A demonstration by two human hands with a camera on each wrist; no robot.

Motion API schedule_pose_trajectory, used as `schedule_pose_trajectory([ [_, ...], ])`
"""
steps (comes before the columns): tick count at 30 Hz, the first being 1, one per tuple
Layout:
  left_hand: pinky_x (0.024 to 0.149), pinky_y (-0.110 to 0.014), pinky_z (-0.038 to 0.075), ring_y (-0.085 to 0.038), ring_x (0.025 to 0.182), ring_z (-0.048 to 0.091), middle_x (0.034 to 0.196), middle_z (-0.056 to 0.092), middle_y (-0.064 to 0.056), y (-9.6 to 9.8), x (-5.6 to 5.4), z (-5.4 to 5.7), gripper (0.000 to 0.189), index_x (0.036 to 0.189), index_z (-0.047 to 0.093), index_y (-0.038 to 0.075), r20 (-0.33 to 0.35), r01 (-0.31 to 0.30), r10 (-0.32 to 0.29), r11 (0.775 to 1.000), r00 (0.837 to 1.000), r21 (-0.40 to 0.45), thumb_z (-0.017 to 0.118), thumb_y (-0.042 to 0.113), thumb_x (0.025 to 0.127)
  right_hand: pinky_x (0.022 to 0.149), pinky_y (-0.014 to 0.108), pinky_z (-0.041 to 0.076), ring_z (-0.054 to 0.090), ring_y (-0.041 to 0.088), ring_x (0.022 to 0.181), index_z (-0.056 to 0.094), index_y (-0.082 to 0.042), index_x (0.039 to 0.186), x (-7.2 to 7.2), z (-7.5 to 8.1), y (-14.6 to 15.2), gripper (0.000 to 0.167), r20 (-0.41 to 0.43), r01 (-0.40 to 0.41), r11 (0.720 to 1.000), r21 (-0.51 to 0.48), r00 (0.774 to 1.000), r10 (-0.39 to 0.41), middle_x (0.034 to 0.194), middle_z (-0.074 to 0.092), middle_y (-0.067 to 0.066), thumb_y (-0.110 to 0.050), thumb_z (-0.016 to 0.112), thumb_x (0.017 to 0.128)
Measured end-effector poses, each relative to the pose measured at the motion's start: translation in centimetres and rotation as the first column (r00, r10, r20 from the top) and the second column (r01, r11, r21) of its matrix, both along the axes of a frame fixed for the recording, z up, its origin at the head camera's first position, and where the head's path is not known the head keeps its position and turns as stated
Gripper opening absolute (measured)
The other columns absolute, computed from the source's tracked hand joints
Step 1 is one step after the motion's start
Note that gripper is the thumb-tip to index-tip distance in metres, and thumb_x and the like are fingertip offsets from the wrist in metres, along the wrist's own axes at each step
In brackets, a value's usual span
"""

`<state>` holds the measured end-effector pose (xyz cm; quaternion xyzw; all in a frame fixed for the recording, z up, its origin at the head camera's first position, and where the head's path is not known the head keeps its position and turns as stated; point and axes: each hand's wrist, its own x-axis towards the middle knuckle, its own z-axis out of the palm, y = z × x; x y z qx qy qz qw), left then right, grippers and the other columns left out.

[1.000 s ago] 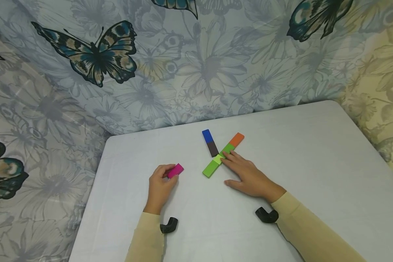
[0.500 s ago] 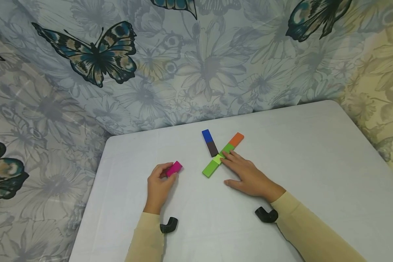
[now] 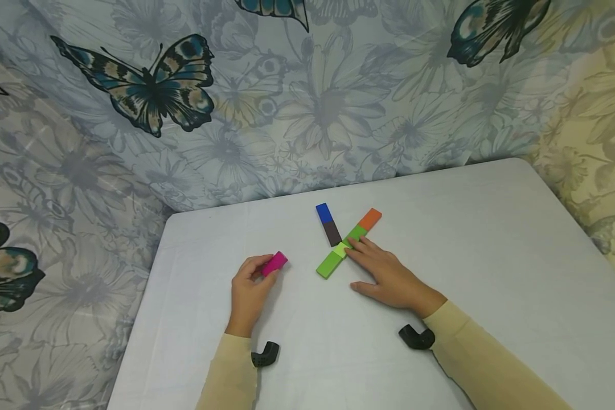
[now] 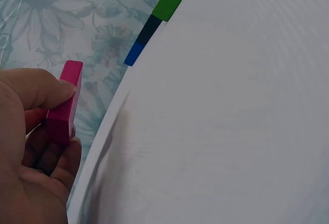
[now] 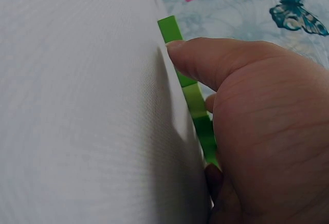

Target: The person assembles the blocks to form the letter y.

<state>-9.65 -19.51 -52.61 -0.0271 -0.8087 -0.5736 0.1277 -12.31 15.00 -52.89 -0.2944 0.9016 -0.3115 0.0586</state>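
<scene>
My left hand [image 3: 248, 293] pinches a magenta rectangular block [image 3: 275, 263] between thumb and fingers, left of the arranged blocks. The left wrist view shows the thumb pressed on one face of that block. My right hand [image 3: 386, 279] lies with fingers extended, fingertips at the light green block [image 3: 340, 249] and the upper green block [image 3: 356, 232]. A lower green block [image 3: 329, 265] and an orange block [image 3: 370, 218] continue this slanting row at either end. Branching toward the upper left, a dark brown block [image 3: 332, 233] meets a blue block [image 3: 324, 213].
A white-covered table [image 3: 466, 239] carries everything. Behind it and to the left hangs patterned fabric [image 3: 328, 114] with butterflies and flowers. Black curved devices [image 3: 265, 354] sit at both wrists, below the beige sleeves [image 3: 228, 370].
My left hand has shifted slightly away from me with the magenta block, which is turned a little. The right hand and the arranged blocks have stayed in place.
</scene>
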Motion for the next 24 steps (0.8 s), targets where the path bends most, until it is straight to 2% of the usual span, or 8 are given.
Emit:
schedule_pose_trajectory([
  [5, 0.101, -0.029, 0.054, -0.023, 0.115, 0.066, 0.126, 0.072, -0.005, 0.8, 0.3, 0.6, 0.035, 0.125, 0.080, 0.007, 0.013, 0.033, -0.033, 0.999, 0.999, 0.016, 0.084, -0.005, 0.093, 0.120, 0.070, 0.028, 0.015, 0.035, 0.164, 0.043, -0.008, 0.168, 0.0, 0.1, 0.0, 0.079, -0.008, 0.000, 1.000, -0.006, 1.000, 0.000, 0.177, 0.029, 0.012, -0.035, 0.078, 0.103],
  [11, 0.100, -0.028, 0.055, -0.022, 0.115, 0.067, 0.124, 0.072, -0.003, 1.4, 1.0, 1.0, 0.034, 0.124, 0.080, 0.006, 0.042, 0.029, -0.029, 1.000, 0.999, -0.005, 0.084, -0.006, 0.092, 0.120, 0.071, 0.028, 0.016, 0.035, 0.164, 0.044, -0.008, 0.167, 0.0, 0.0, -0.1, 0.079, -0.021, -0.003, 1.000, -0.019, 1.000, 0.003, 0.176, 0.029, 0.011, -0.034, 0.079, 0.102],
  [19, 0.100, -0.033, 0.057, -0.021, 0.113, 0.068, 0.122, 0.072, 0.000, 2.7, 2.0, 0.7, 0.037, 0.122, 0.081, 0.010, 0.055, 0.084, -0.083, 0.996, 0.995, -0.013, 0.084, -0.008, 0.091, 0.121, 0.069, 0.029, 0.014, 0.033, 0.164, 0.043, -0.009, 0.168, 0.0, 0.1, -0.2, 0.080, 0.001, 0.004, 1.000, -0.008, 1.000, -0.004, 0.177, 0.028, 0.009, -0.036, 0.079, 0.101],
  [24, 0.097, -0.035, 0.058, -0.021, 0.110, 0.069, 0.119, 0.073, 0.001, 3.7, 2.3, 0.3, 0.037, 0.122, 0.082, 0.010, 0.035, 0.125, -0.123, 0.990, 0.992, -0.058, 0.085, -0.007, 0.090, 0.120, 0.069, 0.029, 0.014, 0.033, 0.164, 0.044, -0.009, 0.168, 0.0, 0.1, -0.1, 0.080, -0.005, 0.008, 1.000, -0.004, 1.000, -0.008, 0.177, 0.028, 0.009, -0.035, 0.080, 0.101],
])
